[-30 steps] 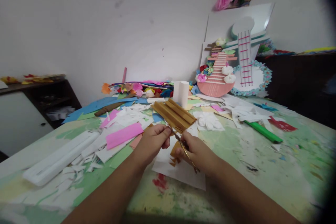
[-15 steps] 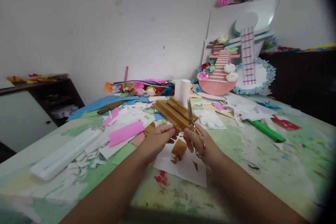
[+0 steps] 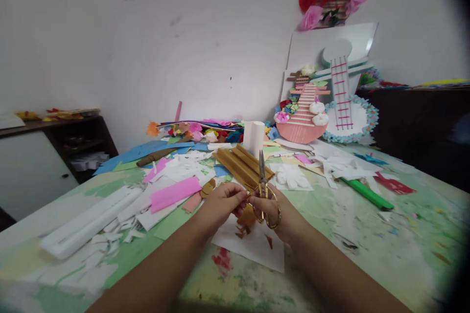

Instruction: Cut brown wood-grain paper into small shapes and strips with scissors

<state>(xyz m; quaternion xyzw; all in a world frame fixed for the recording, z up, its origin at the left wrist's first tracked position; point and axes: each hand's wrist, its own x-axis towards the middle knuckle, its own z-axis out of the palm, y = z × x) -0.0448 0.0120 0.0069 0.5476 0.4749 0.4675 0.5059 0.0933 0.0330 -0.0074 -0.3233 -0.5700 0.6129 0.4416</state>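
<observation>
My right hand [image 3: 282, 211] is closed around gold-handled scissors [image 3: 262, 176], whose blades point up and away from me. A small piece of brown crepe paper [image 3: 248, 196] is pinched in my left hand [image 3: 223, 204], and the right thumb and fingertips meet it from the other side. Under both hands lies a white sheet [image 3: 249, 251] with brown paper scraps [image 3: 246, 222] on it. Just beyond the hands rest folded strips of brown crepe paper [image 3: 235, 166]. The fingers partly hide the held piece.
A long white plastic case [image 3: 90, 220] lies left among white paper scraps and a pink paper strip [image 3: 175, 194]. Behind stands a white roll [image 3: 253, 138]. Paper instrument models [image 3: 301, 127] lean at the back right. A green paper roll [image 3: 367, 193] lies on the right.
The camera view has tilted up slightly, so the scene sits lower. My hands remain together at the small brown piece, and the scissors now stand more upright in my right hand.
</observation>
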